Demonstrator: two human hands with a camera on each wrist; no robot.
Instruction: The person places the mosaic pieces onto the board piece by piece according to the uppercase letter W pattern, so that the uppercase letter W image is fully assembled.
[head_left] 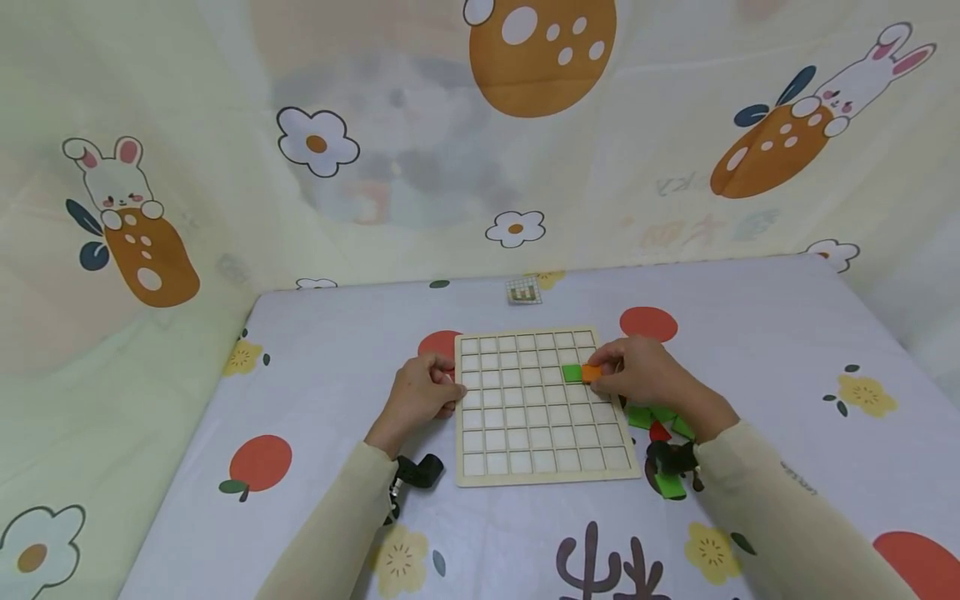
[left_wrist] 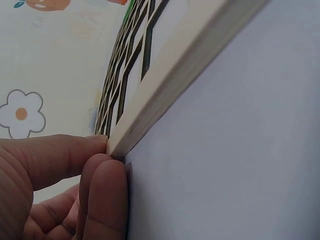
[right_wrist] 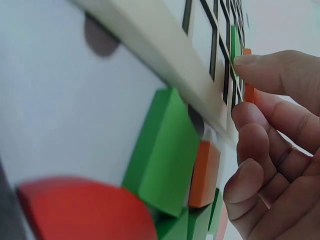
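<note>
A wooden grid board (head_left: 547, 481) with white square cells lies on the table. My left hand (head_left: 420, 390) pinches its left edge between thumb and fingers, as the left wrist view shows close up. On the board's right side, my right hand (head_left: 648, 371) holds an orange square tile (head_left: 591, 373) by thumb and fingertips. That tile is right beside a green square tile (head_left: 572, 373) set on the grid. In the right wrist view the orange tile is mostly behind the fingers, so whether it sits fully in a cell is hidden.
Loose green pieces (head_left: 640, 417) and a red piece (head_left: 659, 431) lie right of the board, partly under my right wrist. Another orange piece (right_wrist: 204, 175) is among them. A small pattern card (head_left: 523, 291) lies behind the board. Printed cloth covers the table and walls.
</note>
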